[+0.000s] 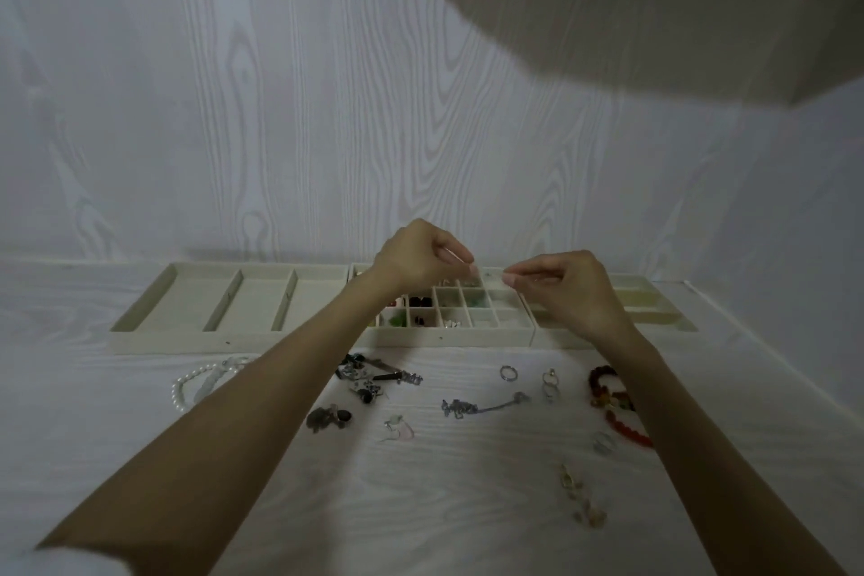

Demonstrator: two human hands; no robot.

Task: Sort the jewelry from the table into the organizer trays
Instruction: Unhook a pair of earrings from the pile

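My left hand (421, 255) and my right hand (572, 290) are raised over the middle grid tray (467, 334). Between their pinched fingertips they hold a tiny pale piece of jewelry (488, 274), too small to identify. Several cells of the grid tray hold small dark, green and silver pieces. On the table in front lie a pearl bracelet (187, 381), dark pendants (369, 377), a silver ring (508, 373), a silver chain (481, 406), a red bead bracelet (612, 398) and a pale gold piece (579, 496).
A long-slot tray (140, 309) stands at the left, and another tray (654, 313) stands at the right, partly behind my right hand. All three line up against the white wood-grain wall. A pale shelf (654, 14) overhangs at the upper right.
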